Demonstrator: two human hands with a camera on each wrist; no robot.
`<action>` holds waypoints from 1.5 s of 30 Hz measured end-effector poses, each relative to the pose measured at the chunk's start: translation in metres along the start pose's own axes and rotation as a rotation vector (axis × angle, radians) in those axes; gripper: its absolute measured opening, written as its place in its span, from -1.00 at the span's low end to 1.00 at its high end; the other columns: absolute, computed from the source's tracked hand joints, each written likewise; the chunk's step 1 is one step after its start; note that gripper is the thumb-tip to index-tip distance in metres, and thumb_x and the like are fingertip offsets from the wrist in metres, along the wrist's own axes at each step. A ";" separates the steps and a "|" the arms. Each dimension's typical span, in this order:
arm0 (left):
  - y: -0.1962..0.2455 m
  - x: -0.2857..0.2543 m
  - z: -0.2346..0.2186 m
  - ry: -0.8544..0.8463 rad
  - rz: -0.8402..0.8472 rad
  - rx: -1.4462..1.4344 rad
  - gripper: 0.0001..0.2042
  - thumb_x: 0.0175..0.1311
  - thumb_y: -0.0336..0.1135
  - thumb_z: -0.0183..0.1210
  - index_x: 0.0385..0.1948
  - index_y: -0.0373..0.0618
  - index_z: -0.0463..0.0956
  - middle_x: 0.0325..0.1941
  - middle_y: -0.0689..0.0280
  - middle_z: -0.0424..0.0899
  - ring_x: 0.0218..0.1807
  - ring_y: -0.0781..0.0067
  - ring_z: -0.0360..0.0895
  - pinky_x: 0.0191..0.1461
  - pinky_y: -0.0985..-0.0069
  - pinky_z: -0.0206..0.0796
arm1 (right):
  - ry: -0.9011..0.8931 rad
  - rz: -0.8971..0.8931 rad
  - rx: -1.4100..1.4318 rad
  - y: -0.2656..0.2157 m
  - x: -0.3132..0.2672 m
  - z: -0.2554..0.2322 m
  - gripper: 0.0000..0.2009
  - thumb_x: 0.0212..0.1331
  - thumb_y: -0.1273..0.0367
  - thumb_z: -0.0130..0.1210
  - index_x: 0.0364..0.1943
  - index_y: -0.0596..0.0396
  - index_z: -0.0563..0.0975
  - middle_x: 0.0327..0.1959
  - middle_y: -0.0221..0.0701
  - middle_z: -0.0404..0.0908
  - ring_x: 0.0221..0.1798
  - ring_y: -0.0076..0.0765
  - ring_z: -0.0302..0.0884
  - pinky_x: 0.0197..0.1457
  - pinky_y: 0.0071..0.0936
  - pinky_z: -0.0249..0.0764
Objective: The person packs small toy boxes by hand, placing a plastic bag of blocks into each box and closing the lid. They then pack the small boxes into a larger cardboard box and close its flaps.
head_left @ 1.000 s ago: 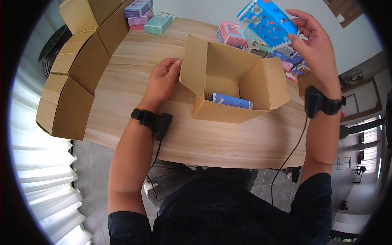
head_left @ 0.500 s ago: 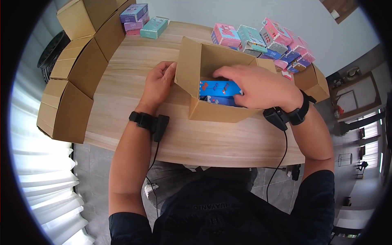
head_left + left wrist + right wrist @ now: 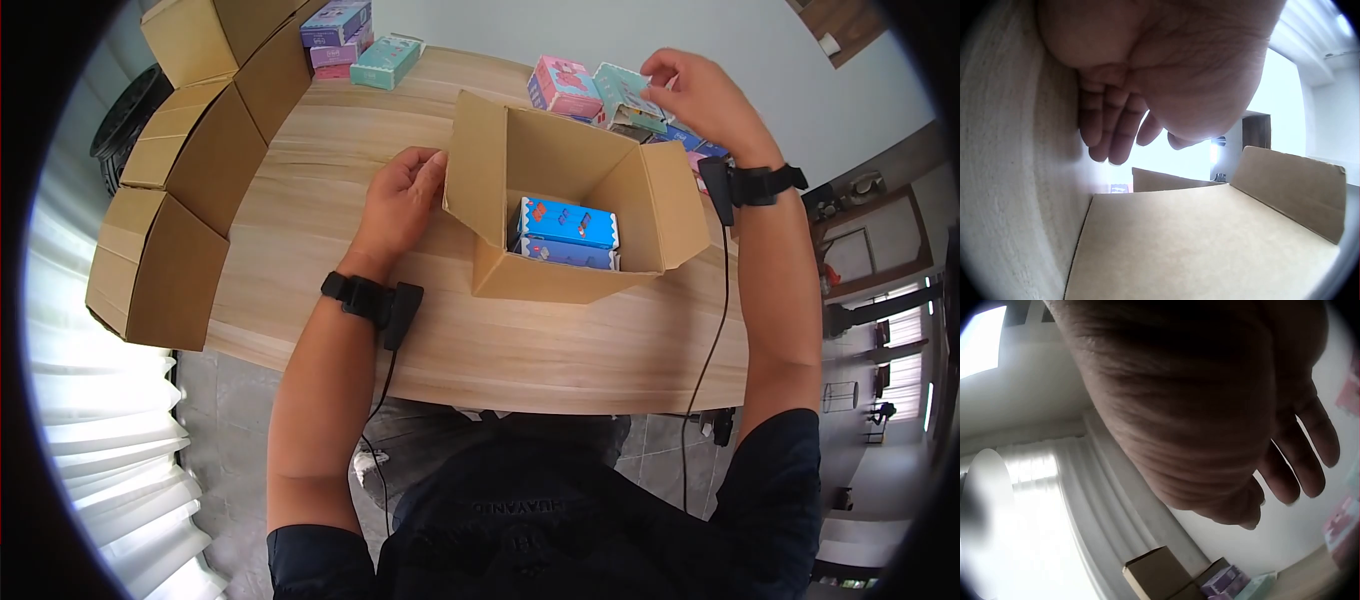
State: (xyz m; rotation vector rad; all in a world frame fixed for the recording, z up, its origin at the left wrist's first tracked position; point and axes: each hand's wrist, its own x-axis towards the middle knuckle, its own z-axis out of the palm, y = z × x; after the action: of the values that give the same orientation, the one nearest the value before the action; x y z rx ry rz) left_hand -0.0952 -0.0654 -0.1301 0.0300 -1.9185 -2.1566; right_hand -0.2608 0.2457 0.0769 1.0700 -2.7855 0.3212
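Note:
An open cardboard box (image 3: 540, 279) stands on the table with its flaps spread. Inside, a bright blue small box (image 3: 568, 222) lies beside a darker blue small box (image 3: 568, 253). My left hand (image 3: 402, 198) rests on the tabletop by the carton's left flap (image 3: 474, 165). Its fingers (image 3: 1124, 134) hang loosely bent, holding nothing, in the left wrist view. Raised over the back right pile, my right hand (image 3: 705, 100) holds nothing, its fingers slightly bent and spread. Below it sit a teal box (image 3: 622, 88) and, farther left, a pink box (image 3: 566, 85).
Several empty-looking cartons (image 3: 175, 255) line the table's left edge. At the back left, a purple box (image 3: 335, 24) tops a small stack beside a mint box (image 3: 387, 61). More blue boxes (image 3: 690, 138) lie under the right hand. Cables hang from both wrist cameras.
My right hand carried the bright blue box into the carton, let it go beside the darker one, and moved back up to the right pile. The left hand stayed by the flap.

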 end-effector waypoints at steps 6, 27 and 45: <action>-0.001 0.001 -0.001 -0.013 -0.010 -0.006 -0.67 0.64 -0.15 0.09 0.02 -0.32 0.58 -0.29 0.41 0.65 -0.28 0.67 0.51 -0.19 0.63 0.40 | 0.021 -0.134 -0.376 0.013 -0.013 0.036 -0.68 0.06 0.34 0.43 -0.13 0.08 0.59 -0.07 -0.29 0.63 -0.05 0.00 0.64 -0.03 -0.11 0.56; 0.000 0.000 -0.002 0.023 0.032 0.078 -0.69 0.64 -0.19 0.09 0.01 -0.31 0.62 -0.25 0.41 0.70 -0.25 0.72 0.51 -0.16 0.66 0.38 | 0.438 0.181 0.174 -0.014 -0.030 -0.028 -0.79 0.43 0.29 0.23 -0.08 0.15 0.57 -0.23 -0.29 0.72 -0.29 -0.35 0.64 -0.22 -0.39 0.54; 0.153 -0.070 0.044 -0.152 0.165 -0.214 -0.56 0.69 -0.05 -0.07 0.15 -0.29 0.55 -0.10 0.10 0.81 -0.09 0.32 0.78 -0.26 0.57 0.59 | 0.921 -0.233 1.165 -0.091 -0.131 -0.032 -0.84 0.45 0.47 0.21 -0.04 0.26 0.53 -0.05 -0.18 0.75 -0.02 -0.30 0.75 0.15 -0.34 0.73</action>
State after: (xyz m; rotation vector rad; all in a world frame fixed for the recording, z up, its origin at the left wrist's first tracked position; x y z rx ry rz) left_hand -0.0086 -0.0230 0.0152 -0.3295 -1.6861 -2.2933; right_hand -0.1017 0.2718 0.0942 0.9478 -1.4961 1.9196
